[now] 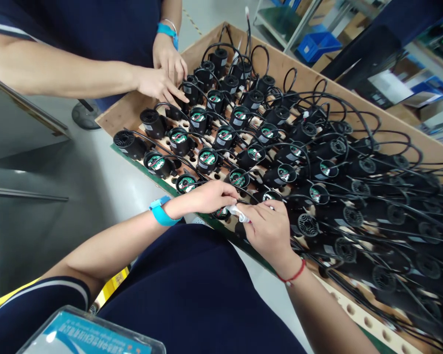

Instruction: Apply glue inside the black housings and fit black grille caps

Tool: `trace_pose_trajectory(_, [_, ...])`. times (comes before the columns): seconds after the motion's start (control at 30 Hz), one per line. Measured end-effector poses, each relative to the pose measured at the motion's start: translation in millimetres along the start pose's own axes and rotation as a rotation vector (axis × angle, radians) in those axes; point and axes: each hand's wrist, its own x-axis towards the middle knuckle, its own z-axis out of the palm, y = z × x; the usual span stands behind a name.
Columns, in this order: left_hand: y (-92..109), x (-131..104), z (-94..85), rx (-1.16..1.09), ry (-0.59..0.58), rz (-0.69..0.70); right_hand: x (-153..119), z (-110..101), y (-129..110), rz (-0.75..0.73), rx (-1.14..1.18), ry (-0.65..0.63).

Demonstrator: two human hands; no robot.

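My left hand [216,195], with a blue wristband, is closed in a pinch over the near edge of the tray. What its fingertips hold is hidden; a black cable passes close by. Facing it, my right hand [269,223] grips a crumpled white wipe [238,213], which reaches toward my left fingertips. Beneath both hands sits a round black housing [220,213] with a green circuit board inside, partly covered. Around them stand other open black housings, such as one housing [239,178] with its board and thin wires showing.
A wooden tray [310,73] with a holed base bears rows of black housings and looping cables. Some housings wear slotted caps [308,224]. Across the left corner, a co-worker's hands [166,81] touch a housing. A blue bin [317,46] stands behind.
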Motion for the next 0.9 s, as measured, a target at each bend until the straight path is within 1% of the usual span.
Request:
trace_pose_trajectory(0.23, [0, 0, 0.2, -0.003, 0.0, 0.008, -1, 1, -3, -0.031, -0.062, 0.023])
trace_pose_trajectory(0.43, [2, 0, -0.2, 0.027, -0.004, 0.012, 1, -2, -6, -0.05, -0.103, -0.017])
trace_pose_trajectory(0.57, [1, 0, 0.9, 0.06, 0.0, 0.012, -1, -6, -6, -0.04, -0.084, -0.024])
trace_pose_trajectory(0.73, [4, -1, 2.9, 0.122, 0.028, -0.004, -11, -6, -4, 0.074, 0.025, -0.015])
trace_pose_trajectory(0.9, [10, 0, 4.0, 0.232, 0.042, 0.013, -24, 1, 0, 0.316, 0.21, 0.063])
